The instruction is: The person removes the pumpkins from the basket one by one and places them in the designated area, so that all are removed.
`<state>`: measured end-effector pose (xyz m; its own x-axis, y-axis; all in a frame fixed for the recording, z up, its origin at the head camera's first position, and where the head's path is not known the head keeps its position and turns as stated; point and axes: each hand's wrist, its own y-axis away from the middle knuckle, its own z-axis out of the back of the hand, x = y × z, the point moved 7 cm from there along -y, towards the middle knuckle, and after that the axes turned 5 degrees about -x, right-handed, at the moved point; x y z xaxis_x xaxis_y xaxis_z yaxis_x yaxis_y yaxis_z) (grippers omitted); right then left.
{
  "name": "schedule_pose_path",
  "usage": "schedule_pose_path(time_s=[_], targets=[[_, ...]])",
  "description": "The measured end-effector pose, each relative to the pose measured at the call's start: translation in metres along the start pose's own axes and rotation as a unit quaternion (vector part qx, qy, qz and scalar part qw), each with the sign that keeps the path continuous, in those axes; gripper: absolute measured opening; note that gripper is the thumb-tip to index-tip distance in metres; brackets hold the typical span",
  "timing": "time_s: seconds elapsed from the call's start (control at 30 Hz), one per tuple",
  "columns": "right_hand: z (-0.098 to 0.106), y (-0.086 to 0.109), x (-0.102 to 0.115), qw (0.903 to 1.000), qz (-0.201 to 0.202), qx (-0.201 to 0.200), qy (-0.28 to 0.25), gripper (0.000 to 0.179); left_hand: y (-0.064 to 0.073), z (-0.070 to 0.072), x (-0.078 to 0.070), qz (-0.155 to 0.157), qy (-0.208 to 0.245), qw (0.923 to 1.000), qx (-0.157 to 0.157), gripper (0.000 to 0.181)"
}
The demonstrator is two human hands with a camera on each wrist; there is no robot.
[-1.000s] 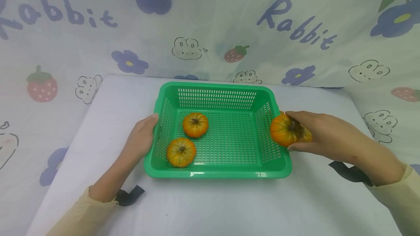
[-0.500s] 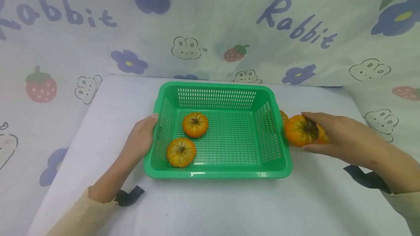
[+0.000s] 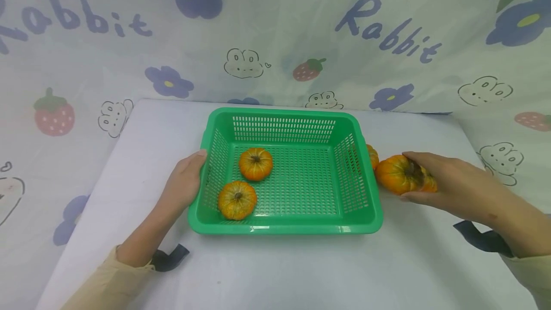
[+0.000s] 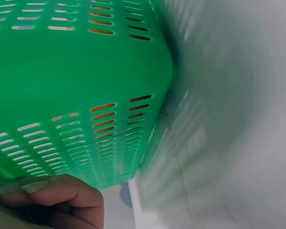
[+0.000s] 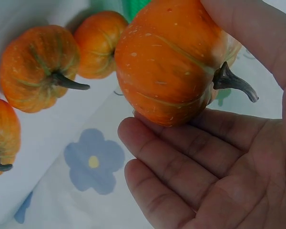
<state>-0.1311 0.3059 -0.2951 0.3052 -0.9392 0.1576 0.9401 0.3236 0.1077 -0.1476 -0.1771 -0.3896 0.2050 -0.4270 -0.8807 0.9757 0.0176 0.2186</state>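
Observation:
A green perforated plastic basket (image 3: 284, 229) stands on the white table with two small orange pumpkins inside, one pumpkin (image 3: 256, 164) behind the other pumpkin (image 3: 237, 200), both in its left part. My left hand (image 3: 185, 178) grips the basket's left rim; in the left wrist view its curled fingers (image 4: 66, 195) lie against the wall. Just outside the right wall, my right hand (image 3: 452, 178) holds a pumpkin (image 5: 167, 62) between thumb and fingers, its dark stem facing the palm.
Outside the basket's right side sit more pumpkins: one pumpkin (image 3: 372, 156) close to the wall, another pumpkin (image 3: 429, 183) partly hidden by my right hand. The right wrist view shows several on the table. A printed rabbit cloth (image 3: 267, 23) hangs behind.
My right hand has moved right with its pumpkin, from over the basket's right rim to just outside it, and a little lower. The left hand and basket stay put.

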Motion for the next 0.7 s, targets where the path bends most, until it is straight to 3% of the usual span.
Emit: schedule_pose_path(time_s=[0.37,0.7], targets=[[-0.019,-0.003,-0.006,0.9993,-0.011,0.029,-0.023,0.097,0.000,-0.001,0.000,-0.005,0.005,1.0000,0.001,0.073],[-0.029,-0.006,-0.005,0.9990,0.002,0.026,-0.036,0.089,0.000,0.000,-0.001,-0.003,0.004,1.0000,0.000,0.073]])
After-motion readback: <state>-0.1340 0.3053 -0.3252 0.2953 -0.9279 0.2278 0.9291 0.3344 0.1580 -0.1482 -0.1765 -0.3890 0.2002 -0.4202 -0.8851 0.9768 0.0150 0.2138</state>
